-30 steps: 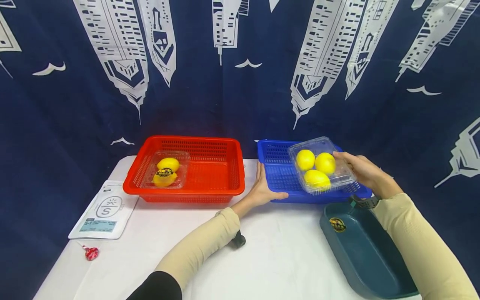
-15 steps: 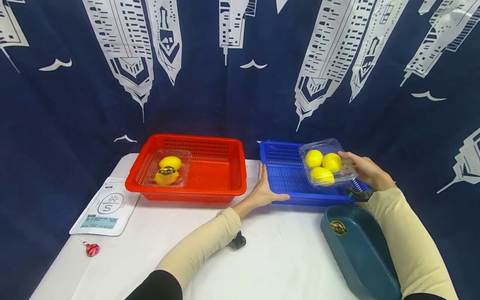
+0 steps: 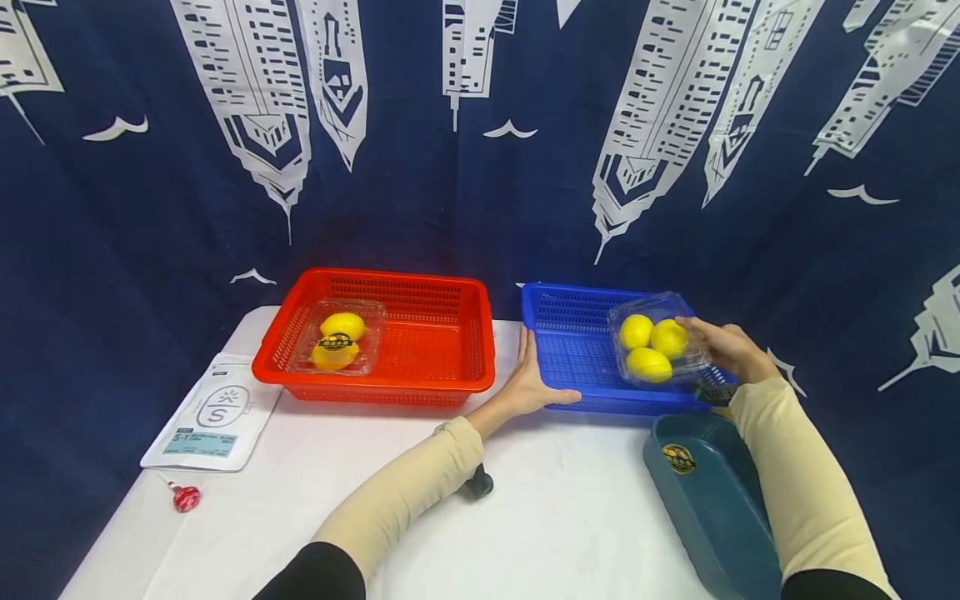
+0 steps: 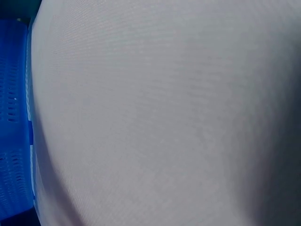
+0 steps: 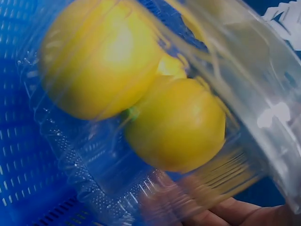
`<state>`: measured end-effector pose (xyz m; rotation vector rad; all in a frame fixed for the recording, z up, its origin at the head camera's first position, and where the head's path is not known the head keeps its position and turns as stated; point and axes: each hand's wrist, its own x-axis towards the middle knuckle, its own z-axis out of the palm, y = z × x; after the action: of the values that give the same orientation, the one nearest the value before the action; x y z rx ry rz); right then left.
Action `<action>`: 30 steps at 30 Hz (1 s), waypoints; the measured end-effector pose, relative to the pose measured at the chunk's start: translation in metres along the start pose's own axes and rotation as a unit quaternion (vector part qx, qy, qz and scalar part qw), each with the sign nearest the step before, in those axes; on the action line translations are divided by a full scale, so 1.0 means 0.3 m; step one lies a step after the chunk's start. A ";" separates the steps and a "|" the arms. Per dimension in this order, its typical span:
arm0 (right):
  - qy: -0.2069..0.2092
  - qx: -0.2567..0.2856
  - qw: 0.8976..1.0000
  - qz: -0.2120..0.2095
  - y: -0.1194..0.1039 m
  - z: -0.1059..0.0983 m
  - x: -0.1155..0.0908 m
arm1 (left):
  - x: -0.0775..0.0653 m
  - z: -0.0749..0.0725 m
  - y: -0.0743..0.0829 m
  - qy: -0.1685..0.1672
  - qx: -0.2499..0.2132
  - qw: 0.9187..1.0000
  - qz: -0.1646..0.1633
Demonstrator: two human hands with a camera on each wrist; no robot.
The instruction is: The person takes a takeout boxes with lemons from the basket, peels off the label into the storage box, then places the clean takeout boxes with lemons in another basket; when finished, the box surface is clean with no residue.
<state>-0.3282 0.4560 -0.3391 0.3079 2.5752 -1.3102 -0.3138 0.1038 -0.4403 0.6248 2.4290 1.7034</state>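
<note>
My right hand (image 3: 729, 350) grips the right side of a clear plastic box (image 3: 693, 360) holding three yellow lemons (image 3: 649, 365). This box is at the right part of the blue basket (image 3: 570, 346), low within its rim. Whether it touches the bottom, I cannot tell. In the right wrist view, my fingers (image 5: 207, 214) show at the near end of the plastic. My left hand (image 3: 525, 385) rests against the blue basket's near left corner, fingers straight along the left side and thumb spread along the front. The left wrist view shows mostly white cloth.
Left of the blue basket stands a red basket (image 3: 420, 350) with another clear box (image 3: 371, 329) of lemons. A dark teal bin (image 3: 720, 500) sits below my right forearm. A white pouch (image 3: 206, 417), a red-wrapped lollipop (image 3: 186, 498) and a dark object (image 3: 480, 483) lie on the white cloth.
My right hand has lowered the box of lemons and shifted it rightward into the blue basket. My left hand stays at the basket's corner. The head view has shifted slightly.
</note>
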 end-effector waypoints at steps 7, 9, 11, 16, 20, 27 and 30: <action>0.010 -0.020 1.000 -0.004 0.022 0.007 0.015 | -0.001 0.006 0.000 0.001 0.003 1.000 0.005; 0.004 -0.017 1.000 -0.005 0.016 0.003 0.013 | 0.000 0.007 0.000 0.002 0.005 1.000 0.005; 0.000 -0.018 1.000 0.004 0.008 0.000 0.010 | 0.002 0.008 0.000 0.004 0.005 1.000 0.006; 0.000 -0.043 0.998 0.034 -0.002 -0.005 0.012 | 0.003 0.010 0.003 0.003 0.005 1.000 0.005; -0.015 -0.054 0.998 0.031 0.005 -0.007 0.022 | 0.000 0.010 0.004 -0.001 0.002 1.000 0.003; -0.027 -0.078 0.996 0.034 0.004 -0.005 0.042 | 0.001 0.014 0.005 0.000 -0.001 1.000 0.010; -0.021 -0.080 0.996 0.039 0.000 0.001 0.044 | 0.001 0.013 0.003 -0.002 0.001 1.000 0.010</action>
<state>-0.3407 0.4569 -0.3434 0.3428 2.5848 -1.0656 -0.3126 0.1077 -0.4409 0.6525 2.4299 1.7064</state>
